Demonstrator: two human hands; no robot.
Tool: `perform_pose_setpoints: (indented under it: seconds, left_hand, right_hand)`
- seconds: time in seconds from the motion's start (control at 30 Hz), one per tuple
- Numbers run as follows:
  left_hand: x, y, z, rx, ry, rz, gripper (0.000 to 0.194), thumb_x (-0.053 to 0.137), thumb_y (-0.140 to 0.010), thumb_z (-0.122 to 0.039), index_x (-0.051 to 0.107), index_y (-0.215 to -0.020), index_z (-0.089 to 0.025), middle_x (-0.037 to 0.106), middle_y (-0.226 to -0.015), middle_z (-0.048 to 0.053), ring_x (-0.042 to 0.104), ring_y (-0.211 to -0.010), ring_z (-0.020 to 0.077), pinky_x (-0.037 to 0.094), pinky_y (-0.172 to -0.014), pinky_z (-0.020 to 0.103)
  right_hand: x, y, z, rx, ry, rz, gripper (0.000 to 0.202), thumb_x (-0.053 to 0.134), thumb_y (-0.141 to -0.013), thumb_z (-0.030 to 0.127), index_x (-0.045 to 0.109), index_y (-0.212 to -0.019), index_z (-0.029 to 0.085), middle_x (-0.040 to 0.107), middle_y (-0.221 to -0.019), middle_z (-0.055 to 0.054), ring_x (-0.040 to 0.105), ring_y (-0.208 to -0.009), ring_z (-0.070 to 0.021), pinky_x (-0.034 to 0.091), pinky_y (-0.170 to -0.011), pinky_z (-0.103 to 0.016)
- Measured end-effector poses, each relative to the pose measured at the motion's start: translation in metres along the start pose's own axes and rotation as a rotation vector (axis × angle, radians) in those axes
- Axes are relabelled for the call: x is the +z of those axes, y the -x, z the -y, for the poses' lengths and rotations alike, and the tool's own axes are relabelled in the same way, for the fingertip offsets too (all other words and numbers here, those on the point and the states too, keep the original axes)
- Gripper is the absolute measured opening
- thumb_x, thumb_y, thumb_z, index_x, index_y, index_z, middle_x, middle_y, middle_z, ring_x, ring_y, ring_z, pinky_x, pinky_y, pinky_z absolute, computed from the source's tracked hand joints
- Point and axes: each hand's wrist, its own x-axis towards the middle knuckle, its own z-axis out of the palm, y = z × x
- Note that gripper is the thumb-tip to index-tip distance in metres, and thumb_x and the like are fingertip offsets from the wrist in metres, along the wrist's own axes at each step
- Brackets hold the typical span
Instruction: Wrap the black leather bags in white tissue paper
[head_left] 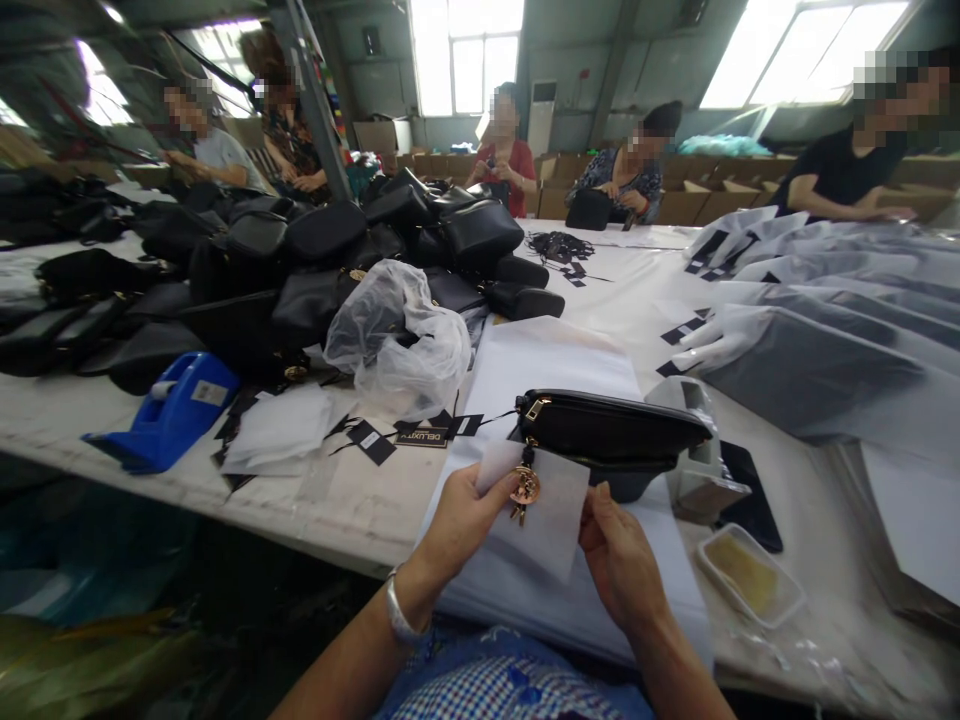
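Observation:
A black zippered handbag [615, 435] lies in front of me on a stack of white paper [555, 350]. From its left end hangs a round gold charm [526, 486], resting against a small sheet of white tissue paper [551, 535]. My left hand [469, 510] pinches the sheet's left side, thumb at the charm's edge. The sheet's right edge is between the fingers of my right hand [611, 535], just below the bag. Black hang tags [373, 440] trail from the bag's left end across the table.
Black bags [322, 235] are heaped at the left, with a crumpled plastic bag [405, 340] before them. A blue tape dispenser [180, 410], a grey tape dispenser [694, 460] and a plastic tub [750, 575] flank the work. Wrapped bags [817, 350] line the right. Several people work across the table.

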Motion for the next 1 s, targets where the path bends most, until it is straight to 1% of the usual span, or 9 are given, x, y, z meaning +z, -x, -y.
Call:
perform_pose_setpoints:
  seconds: [0.07,0.17,0.23,0.33,0.47,0.6,0.73,0.87,1.0]
  left_hand:
    - [0.001,0.000,-0.001,0.005,-0.003,-0.009,0.035,0.067,-0.084,-0.044,0.076,-0.096,-0.013,0.075,-0.089,0.007,0.068,-0.085,0.0248,0.052,-0.076,0.032]
    - [0.003,0.002,-0.001,0.024,-0.052,-0.015,0.036,0.064,-0.086,-0.046,0.075,-0.090,-0.012,0.073,-0.082,0.007,0.066,-0.078,0.0225,0.051,-0.071,0.030]
    - [0.004,0.005,0.000,0.060,-0.094,-0.031,0.035,0.061,-0.087,-0.045,0.074,-0.085,-0.013,0.071,-0.075,0.005,0.063,-0.072,0.0198,0.048,-0.065,0.027]
    - [0.004,0.008,0.000,0.114,-0.163,-0.067,0.032,0.060,-0.088,-0.041,0.069,-0.074,-0.014,0.065,-0.066,0.002,0.058,-0.064,0.0158,0.043,-0.059,0.023]
    - [0.004,0.014,-0.001,0.060,-0.125,-0.071,0.033,0.059,-0.089,-0.042,0.064,-0.070,-0.015,0.059,-0.060,-0.001,0.051,-0.057,0.0131,0.038,-0.052,0.022]
    - [0.005,0.020,-0.003,0.030,-0.047,-0.035,0.036,0.049,-0.094,-0.048,0.066,-0.085,-0.017,0.063,-0.071,0.001,0.054,-0.065,0.0157,0.043,-0.060,0.024]
    - [0.002,0.019,-0.001,0.106,-0.187,-0.098,0.030,0.052,-0.094,-0.043,0.067,-0.089,-0.018,0.068,-0.079,0.003,0.058,-0.074,0.0186,0.044,-0.068,0.026]
    - [-0.005,0.014,-0.002,0.170,-0.292,-0.028,0.031,0.048,-0.096,-0.040,0.068,-0.087,-0.019,0.068,-0.076,0.003,0.059,-0.069,0.0180,0.041,-0.064,0.026]
    - [-0.009,0.012,-0.006,0.255,-0.436,-0.019,0.028,0.047,-0.097,-0.036,0.069,-0.087,-0.020,0.068,-0.072,0.003,0.061,-0.065,0.0183,0.041,-0.062,0.026]
  right_hand:
    - [-0.002,0.001,-0.006,0.054,-0.109,0.031,0.048,0.057,-0.088,0.061,0.071,-0.109,0.020,0.074,-0.096,-0.010,0.069,-0.087,-0.0286,0.056,-0.072,-0.037]
    - [0.007,-0.004,-0.012,0.012,-0.064,0.037,0.045,0.071,-0.081,0.051,0.067,-0.115,0.021,0.073,-0.094,-0.007,0.067,-0.082,-0.0249,0.055,-0.073,-0.035]
    - [0.018,-0.009,-0.014,-0.033,-0.018,0.010,0.045,0.074,-0.079,0.050,0.067,-0.111,0.020,0.070,-0.084,-0.004,0.065,-0.072,-0.0206,0.054,-0.066,-0.031]
    - [0.035,-0.014,-0.015,-0.070,-0.019,-0.067,0.039,0.075,-0.078,0.049,0.063,-0.101,0.020,0.060,-0.068,0.002,0.057,-0.055,-0.0148,0.049,-0.051,-0.026]
    - [0.046,-0.014,-0.018,-0.083,0.006,-0.129,0.034,0.072,-0.081,0.050,0.058,-0.093,0.021,0.048,-0.061,0.006,0.050,-0.047,-0.0120,0.044,-0.043,-0.023]
    - [0.047,-0.013,-0.020,-0.088,0.062,-0.128,0.036,0.070,-0.081,0.053,0.056,-0.091,0.022,0.048,-0.062,0.005,0.052,-0.050,-0.0139,0.047,-0.044,-0.025]
    - [0.045,-0.011,-0.018,-0.086,0.077,-0.088,0.037,0.070,-0.081,0.054,0.056,-0.094,0.022,0.051,-0.064,0.005,0.054,-0.050,-0.0145,0.048,-0.046,-0.026]
    - [0.038,-0.011,-0.012,-0.112,0.138,0.012,0.036,0.063,-0.087,0.054,0.059,-0.100,0.021,0.056,-0.063,0.004,0.057,-0.052,-0.0153,0.047,-0.051,-0.026]
    - [0.037,-0.017,-0.008,-0.141,0.213,-0.036,0.035,0.065,-0.085,0.055,0.059,-0.082,0.020,0.048,-0.054,0.006,0.050,-0.047,-0.0127,0.038,-0.046,-0.023]
